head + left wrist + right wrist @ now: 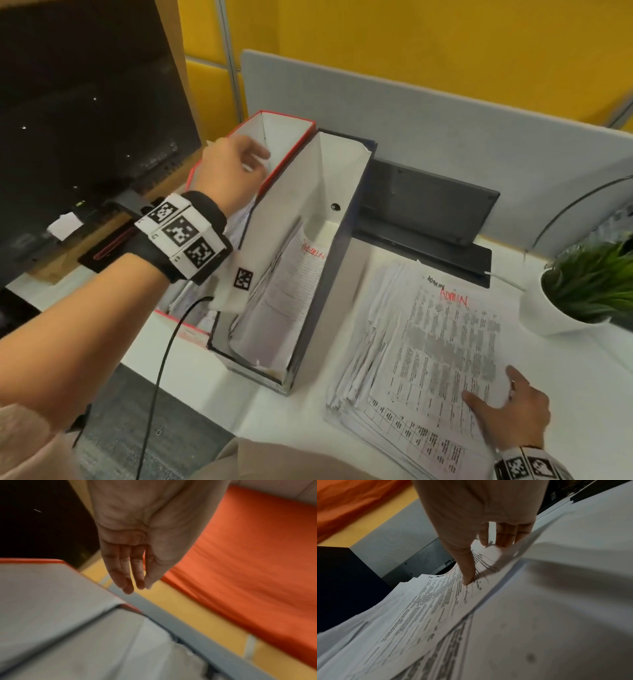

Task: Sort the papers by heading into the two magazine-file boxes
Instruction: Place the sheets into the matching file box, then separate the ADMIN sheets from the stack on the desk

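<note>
Two tall cardboard magazine-file boxes stand side by side on the white desk (pixel 565 383), their long axes running from the near edge toward the grey partition (pixel 445 113). The dark-blue-edged file box (pixel 342 260) holds a leaning batch of printed sheets (pixel 291 291), the front one headed in red handwriting that looks like "ADMIN"; these sheets stand on their long edge with the heading end toward the partition. Touching this box's left wall is the red-edged file box (pixel 287 150), which also holds white papers, mostly hidden behind the left forearm. The left hand (pixel 233 164) hangs over the red-edged box's open top, fingers (pixel 126 573) straight, close together and holding nothing in the left wrist view. To the right of the dark-blue box lies the fanned stack of printed white papers (pixel 428 349), flat on the desk, long axis toward the partition and slightly skewed, the top sheet headed "ADMIN" in red at the far end. The right hand (pixel 513 407) is at the stack's near right corner, thumb pressed on the top sheet and the fingers (pixel 506 534) curled under its lifted edge, pinching it. A white pot with a green plant (pixel 579 291) sits right of the stack, and a dark grey flat device (pixel 428 212) lies beyond it.
</note>
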Action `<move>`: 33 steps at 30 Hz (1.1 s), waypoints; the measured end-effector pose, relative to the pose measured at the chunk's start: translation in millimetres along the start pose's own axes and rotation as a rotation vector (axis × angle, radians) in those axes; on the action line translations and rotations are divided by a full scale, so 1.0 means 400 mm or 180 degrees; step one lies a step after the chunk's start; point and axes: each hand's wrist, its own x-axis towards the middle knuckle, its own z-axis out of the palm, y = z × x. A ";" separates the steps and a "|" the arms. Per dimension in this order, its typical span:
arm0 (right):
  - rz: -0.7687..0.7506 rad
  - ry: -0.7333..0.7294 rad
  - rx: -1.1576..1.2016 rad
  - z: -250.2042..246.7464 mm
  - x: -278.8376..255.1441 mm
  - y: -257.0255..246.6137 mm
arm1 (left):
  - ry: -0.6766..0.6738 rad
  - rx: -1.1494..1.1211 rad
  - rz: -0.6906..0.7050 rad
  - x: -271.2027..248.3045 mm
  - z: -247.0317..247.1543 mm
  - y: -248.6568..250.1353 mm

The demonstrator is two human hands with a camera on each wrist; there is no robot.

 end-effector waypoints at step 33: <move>-0.0188 -0.0066 -0.0361 0.014 -0.046 -0.018 | -0.2308 0.0628 -0.0571 -0.328 0.597 0.076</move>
